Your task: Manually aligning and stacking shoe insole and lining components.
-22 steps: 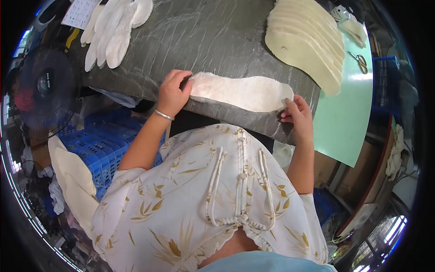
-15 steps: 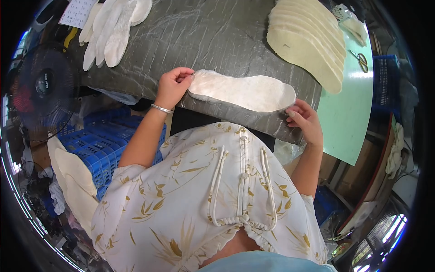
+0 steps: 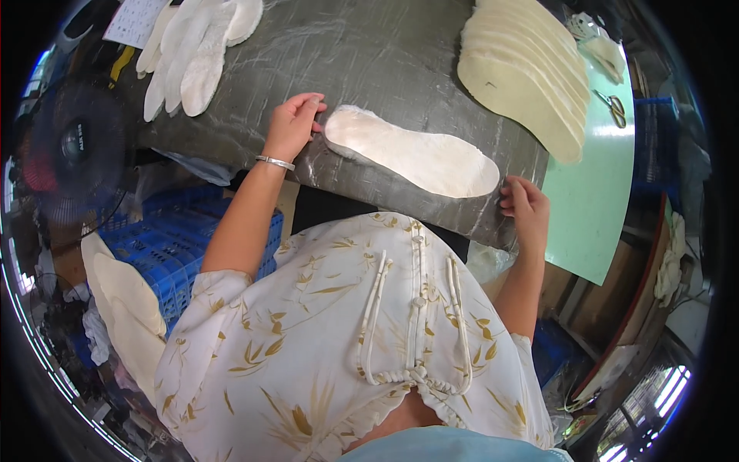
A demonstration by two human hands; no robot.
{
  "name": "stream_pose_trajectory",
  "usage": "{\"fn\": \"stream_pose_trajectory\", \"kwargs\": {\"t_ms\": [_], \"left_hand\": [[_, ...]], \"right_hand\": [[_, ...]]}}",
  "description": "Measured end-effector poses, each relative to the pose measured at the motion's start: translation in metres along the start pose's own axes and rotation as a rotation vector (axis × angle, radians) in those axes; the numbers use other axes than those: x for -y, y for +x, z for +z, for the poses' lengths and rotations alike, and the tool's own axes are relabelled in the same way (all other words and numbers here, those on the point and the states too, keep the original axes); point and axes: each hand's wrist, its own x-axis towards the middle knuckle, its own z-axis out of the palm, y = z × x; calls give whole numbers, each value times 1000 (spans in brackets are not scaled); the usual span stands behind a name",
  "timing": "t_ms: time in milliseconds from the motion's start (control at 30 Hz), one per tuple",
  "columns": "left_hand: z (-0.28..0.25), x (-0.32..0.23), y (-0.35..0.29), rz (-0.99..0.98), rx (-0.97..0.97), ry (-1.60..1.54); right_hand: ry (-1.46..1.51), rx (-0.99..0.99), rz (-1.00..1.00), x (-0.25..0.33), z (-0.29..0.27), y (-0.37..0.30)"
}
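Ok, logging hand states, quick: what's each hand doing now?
Left hand: loosely open, fingers curled beside the white insole, apparently holding nothing.
Right hand: loosely open by the insole's other end, apparently holding nothing.

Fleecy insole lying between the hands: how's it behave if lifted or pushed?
The fleecy insole is probably light and floppy, being thin with a fuzzy edge. Lying flat, it seems unlikely to roll or tip. A push may slide it; the grey tabletop looks glossy.

A grey table (image 3: 354, 61) carries a white insole (image 3: 416, 152), fleecy insoles (image 3: 202, 77) and cream pieces (image 3: 523, 85).
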Motion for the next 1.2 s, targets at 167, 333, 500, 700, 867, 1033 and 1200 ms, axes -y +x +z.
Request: {"fn": "stream_pose_trajectory", "kwargs": {"t_ms": [167,333,500,700,867,1033,1200], "left_hand": [[-63,15,-20,229,-402,36],[-109,12,-99,605,-751,316],[-182,30,-230,452,-1167,873],[-216,56,-341,50,-1359,1157],[-206,56,-419,-403,-1192,1359],[-209,69,-456,-581,-1176,1104],[-268,60,-482,-104,-1411,732]], "right_hand": [[0,-109,-217,-3,-25,4],[1,-142,-341,35,-18,5],[-43,76,-593,93,29,7],[-135,326,-727,107,61,13],[-155,432,-773,117,75,14],[-179,478,-786,120,83,13],[-143,499,-752,112,84,11]]}}
